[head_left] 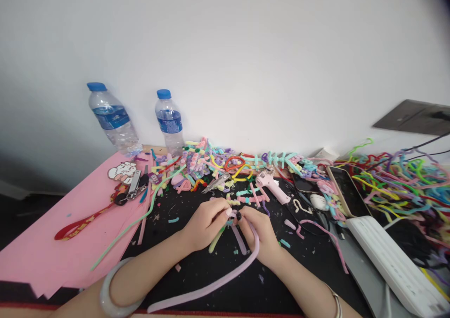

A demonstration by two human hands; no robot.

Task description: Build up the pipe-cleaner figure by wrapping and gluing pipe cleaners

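Over the black mat (pixel 197 285), my left hand (pixel 207 220) and my right hand (pixel 259 233) meet fingertip to fingertip, both pinched. Between them is a lilac pipe cleaner (pixel 225 285), its long tail looping over my right hand and curving down to the lower left. The part in my fingertips is small and mostly hidden. Below my left fingers a yellow-green pipe cleaner piece (pixel 215 241) shows, and a short purple piece (pixel 239 240) lies between the hands. Just beyond my fingers are twisted pastel pieces (pixel 251 196).
A pink hot glue gun (pixel 272 187) and pliers (pixel 217 182) lie behind my hands. Pink sheets (pixel 80 210) with a keychain (pixel 130 182) are left, two water bottles (pixel 112 119) behind. At right are a phone (pixel 348 191), white power strip (pixel 397 266) and tangled pipe cleaners (pixel 404 182).
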